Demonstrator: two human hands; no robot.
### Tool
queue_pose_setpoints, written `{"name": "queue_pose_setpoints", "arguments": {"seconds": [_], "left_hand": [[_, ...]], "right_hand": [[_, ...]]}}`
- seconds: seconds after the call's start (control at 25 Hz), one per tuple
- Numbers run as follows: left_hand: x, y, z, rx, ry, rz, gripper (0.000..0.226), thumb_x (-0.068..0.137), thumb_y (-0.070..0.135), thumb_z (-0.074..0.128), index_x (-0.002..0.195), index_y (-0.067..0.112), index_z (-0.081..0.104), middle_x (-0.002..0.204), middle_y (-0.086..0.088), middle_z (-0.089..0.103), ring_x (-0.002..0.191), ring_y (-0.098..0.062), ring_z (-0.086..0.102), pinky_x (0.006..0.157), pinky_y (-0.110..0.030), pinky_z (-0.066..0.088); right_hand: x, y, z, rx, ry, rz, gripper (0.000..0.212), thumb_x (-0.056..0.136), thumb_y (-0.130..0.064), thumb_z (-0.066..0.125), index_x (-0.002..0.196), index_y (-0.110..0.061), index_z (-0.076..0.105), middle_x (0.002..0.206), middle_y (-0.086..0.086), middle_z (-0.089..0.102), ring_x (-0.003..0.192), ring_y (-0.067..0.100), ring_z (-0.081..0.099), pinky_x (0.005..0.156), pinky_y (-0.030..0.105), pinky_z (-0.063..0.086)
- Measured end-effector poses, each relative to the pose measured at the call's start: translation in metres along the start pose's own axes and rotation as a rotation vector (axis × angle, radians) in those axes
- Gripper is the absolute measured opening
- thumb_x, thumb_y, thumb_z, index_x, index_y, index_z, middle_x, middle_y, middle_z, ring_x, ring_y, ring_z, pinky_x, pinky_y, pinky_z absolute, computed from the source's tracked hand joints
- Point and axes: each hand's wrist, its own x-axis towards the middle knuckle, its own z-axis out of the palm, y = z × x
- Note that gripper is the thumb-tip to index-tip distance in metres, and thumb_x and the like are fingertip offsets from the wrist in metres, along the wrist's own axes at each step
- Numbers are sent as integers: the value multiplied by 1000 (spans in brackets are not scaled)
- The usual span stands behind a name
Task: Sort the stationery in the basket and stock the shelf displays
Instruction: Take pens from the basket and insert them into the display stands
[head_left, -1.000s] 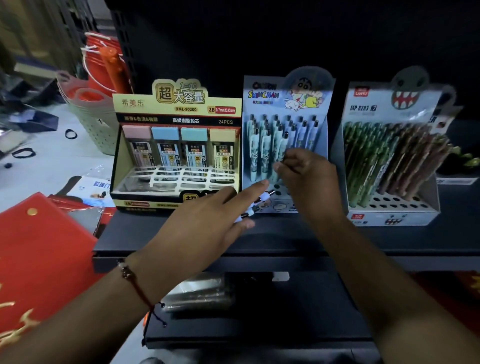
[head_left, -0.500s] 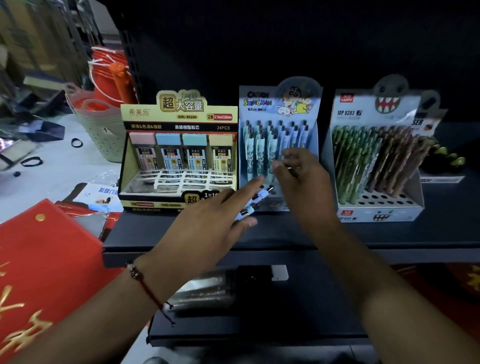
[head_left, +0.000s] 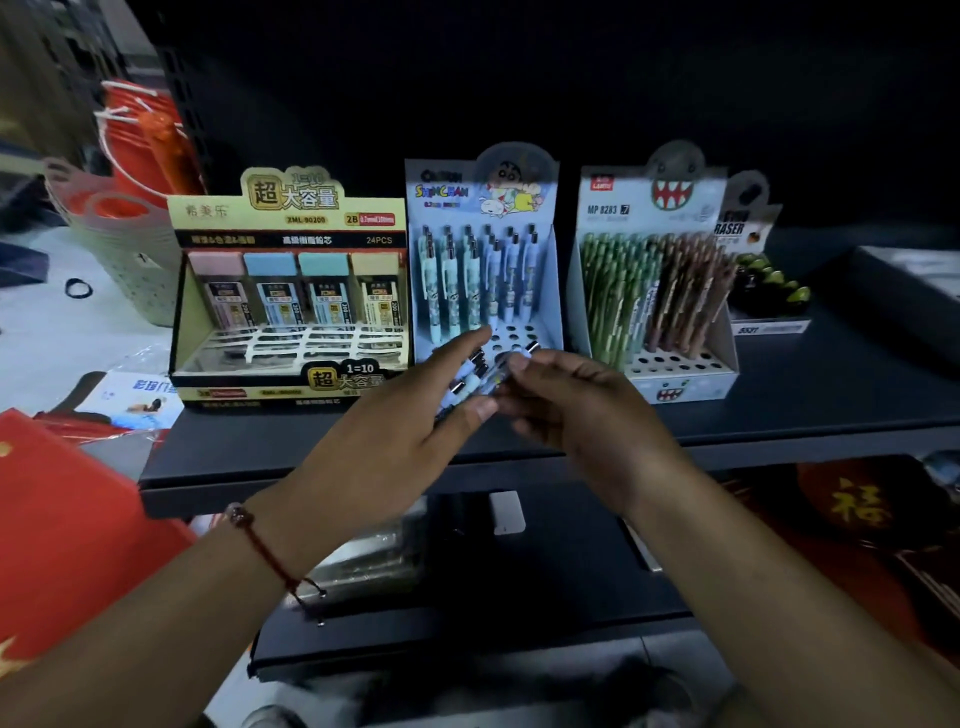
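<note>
Left hand (head_left: 400, 441) grips about three pens (head_left: 470, 382); right hand (head_left: 582, 410) pinches one.

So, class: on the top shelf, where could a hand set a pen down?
Bare shelf lies right of the green pen display, and a strip fronts the lead box. The cartoon display front is crowded by both hands.

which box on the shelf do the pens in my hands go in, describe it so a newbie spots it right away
On the black shelf stand three cardboard displays in a row; take the middle one, the light blue pen display. It sits between the yellow lead-refill box and the white box with the toothy monster face. Only it has a cartoon boy on top and blue-white pens upright in holes.
</note>
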Motion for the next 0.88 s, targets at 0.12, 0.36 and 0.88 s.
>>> {"name": "queue_pose_setpoints", "arguments": {"seconds": [0.12, 0.36, 0.88], "left_hand": [[0, 4, 1, -66, 50, -35, 51, 94, 58, 35, 141, 62, 16, 153, 10, 38, 135, -9, 39, 91, -25, 32], [-2, 18, 2, -95, 48, -2, 55, 94, 55, 38, 139, 68, 8, 155, 13, 33, 139, -13, 36, 89, -25, 35], [10, 3, 0, 244, -5, 55, 50, 98, 51, 36, 143, 59, 15, 141, 9, 50, 123, -15, 50, 89, -29, 42]], "right_hand": [[-5, -11, -11, 63, 128, -18, 15, 93, -21, 65, 78, -16, 67, 74, 1, 70, 71, 15, 68, 61, 23, 53], [-8, -36, -32, 117, 290, -145, 12, 95, -19, 63, 84, -15, 66, 66, -4, 70, 67, 13, 69, 64, 26, 55], [44, -34, -28, -413, 409, -650, 19, 97, -17, 60, 86, -4, 69, 76, 9, 69, 72, 17, 65, 71, 37, 54]]}}
